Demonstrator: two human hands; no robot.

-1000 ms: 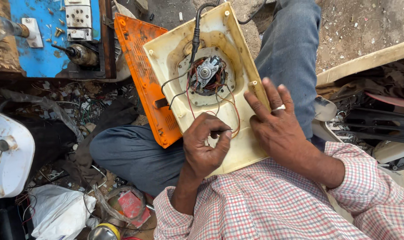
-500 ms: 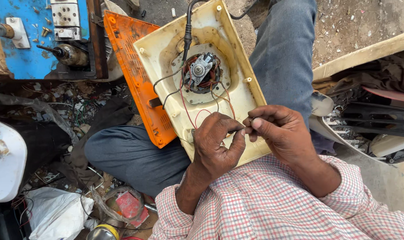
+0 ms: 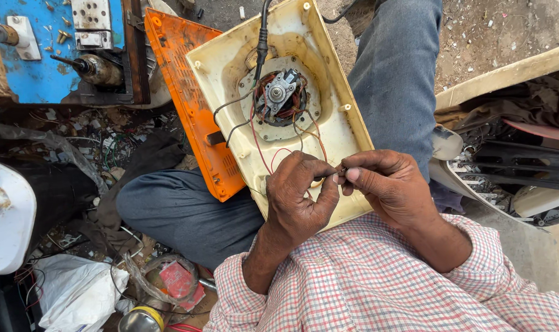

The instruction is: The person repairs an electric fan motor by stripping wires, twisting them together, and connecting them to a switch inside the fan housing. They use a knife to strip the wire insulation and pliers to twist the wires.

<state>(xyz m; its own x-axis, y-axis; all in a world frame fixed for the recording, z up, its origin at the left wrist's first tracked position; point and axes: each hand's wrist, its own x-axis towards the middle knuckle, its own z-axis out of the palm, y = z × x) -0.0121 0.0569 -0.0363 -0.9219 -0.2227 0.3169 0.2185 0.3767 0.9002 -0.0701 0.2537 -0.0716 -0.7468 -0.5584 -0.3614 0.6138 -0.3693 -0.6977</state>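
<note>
The wire ends [image 3: 340, 172] sit pinched between both hands, right over the lower edge of the cream housing [image 3: 328, 80] that lies across the person's lap. The left hand [image 3: 298, 193] curls over them, thumb and forefinger pressed together on the strands; the right hand [image 3: 387, 184] meets it fingertip to fingertip, its thumb and forefinger nipping the same spot, the other fingers folded in.

From the pinch, thin red wires [image 3: 259, 144] loop up the inside of the housing to the motor [image 3: 279, 95], which sits in a round recess with copper windings showing around a grey metal bracket. A black cable [image 3: 262, 37] comes down from the top edge to the same recess. The housing is shallow like a tray, open side up, with screw posts at its corners. Against its left side leans an orange grille [image 3: 187, 92], tilted on the left knee.

The person sits on the ground in jeans and a checked shirt. Beyond the knee stands a blue box [image 3: 40, 61] with a drill [image 3: 89, 66] lying in it beside loose screws. To the left is a white casing [image 3: 6, 221]; near it a white bag [image 3: 77, 295] and a clear bag [image 3: 169, 283] holding something red. Scraps of wire litter the dirt. On the right lie black plastic parts [image 3: 513, 163].
</note>
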